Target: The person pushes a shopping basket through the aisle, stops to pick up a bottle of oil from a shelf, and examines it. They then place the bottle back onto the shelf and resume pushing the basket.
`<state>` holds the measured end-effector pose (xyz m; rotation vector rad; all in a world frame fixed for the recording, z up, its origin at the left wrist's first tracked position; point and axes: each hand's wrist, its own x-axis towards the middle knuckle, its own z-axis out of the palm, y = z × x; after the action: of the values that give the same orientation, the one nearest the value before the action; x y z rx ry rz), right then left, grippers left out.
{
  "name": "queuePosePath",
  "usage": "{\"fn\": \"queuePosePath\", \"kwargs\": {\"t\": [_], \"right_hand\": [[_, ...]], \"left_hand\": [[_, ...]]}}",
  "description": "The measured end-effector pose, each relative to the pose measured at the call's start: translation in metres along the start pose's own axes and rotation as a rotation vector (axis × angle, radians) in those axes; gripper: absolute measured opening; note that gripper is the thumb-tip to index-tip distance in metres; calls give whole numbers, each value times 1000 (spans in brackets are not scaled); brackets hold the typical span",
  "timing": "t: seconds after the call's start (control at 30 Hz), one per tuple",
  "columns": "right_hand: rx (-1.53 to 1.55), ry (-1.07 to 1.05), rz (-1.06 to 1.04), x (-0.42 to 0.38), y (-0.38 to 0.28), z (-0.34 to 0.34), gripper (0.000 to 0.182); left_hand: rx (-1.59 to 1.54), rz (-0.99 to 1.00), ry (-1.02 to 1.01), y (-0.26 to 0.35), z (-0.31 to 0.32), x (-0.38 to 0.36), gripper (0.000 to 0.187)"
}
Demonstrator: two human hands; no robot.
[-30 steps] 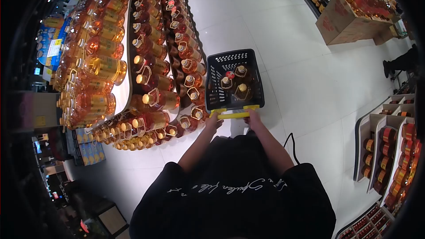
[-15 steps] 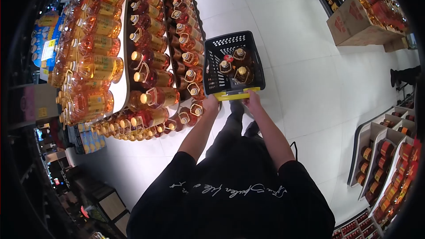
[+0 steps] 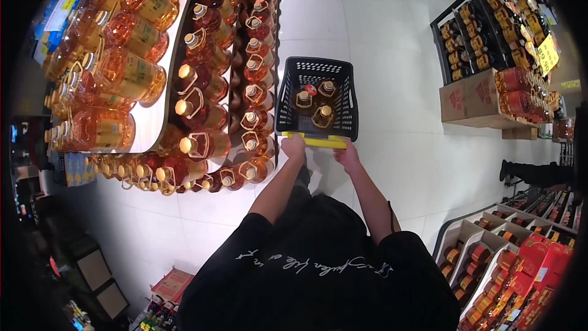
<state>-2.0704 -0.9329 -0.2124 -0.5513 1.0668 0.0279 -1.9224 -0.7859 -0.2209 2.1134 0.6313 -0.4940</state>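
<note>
Black basket held by its handle in a shop aisle

A pale, glossy tiled floor (image 3: 392,165) is seen from above in a bottle-lined shop. On the left, a tiered shelf (image 3: 153,125) is packed with large amber bottles (image 3: 138,70), its edge just beside a black basket (image 3: 284,95). Three capped bottles (image 3: 323,115) are contained in the basket, at the centre. Its yellow handle (image 3: 321,141) is gripped at the left end by the left hand (image 3: 293,147), fingers clamped around it, and at the right end by the right hand (image 3: 348,155), fingers curled. On the far right, cardboard boxes (image 3: 468,99) are topped with bottles; nearer, a dark-clothed leg (image 3: 533,173) is stretched toward the aisle. At near right, a divided shelf unit (image 3: 445,237) is filled with bottles.
</note>
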Motion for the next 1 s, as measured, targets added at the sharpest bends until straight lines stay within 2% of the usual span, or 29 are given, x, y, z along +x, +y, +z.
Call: {"fn": "queuePosePath", "kwargs": {"t": [0.07, 0.17, 0.33, 0.47, 0.57, 0.6, 0.7, 0.73, 0.77, 0.83, 0.93, 1.0], "right_hand": [[-194, 135, -53, -9, -18, 10, 51], [-277, 237, -98, -7, -36, 19, 61], [-304, 218, -150, -2, -54, 16, 64], [-410, 222, -273, 0, -76, 30, 64], [-521, 256, -403, 16, -99, 46, 68], [-561, 274, -470, 26, -106, 50, 69], [-713, 330, -633, 61, -126, 62, 72], [-784, 348, -674, 67, -134, 70, 74], [-855, 360, -715, 72, -140, 78, 76], [-936, 385, -828, 82, -143, 90, 63], [-982, 405, -1032, 87, -145, 101, 51], [-989, 269, -1085, 73, -151, 96, 51]], "left_hand": [[-14, -8, -21, 32, -5, -14, 42], [47, 39, 15, 69, -4, -16, 43], [78, 109, -24, 92, 17, 9, 53], [93, 136, -253, 104, 34, 51, 63], [193, -7, -538, 126, 30, 81, 65], [360, 198, -338, 119, 44, 88, 65], [317, 725, -174, 146, 14, 45, 64], [322, 873, -226, 148, 14, 38, 65], [387, 956, -190, 149, 15, 31, 65], [524, 1121, -108, 147, 16, 25, 67], [575, 1160, -170, 163, 18, 32, 69], [647, 1136, -177, 176, 20, 26, 67]]}}
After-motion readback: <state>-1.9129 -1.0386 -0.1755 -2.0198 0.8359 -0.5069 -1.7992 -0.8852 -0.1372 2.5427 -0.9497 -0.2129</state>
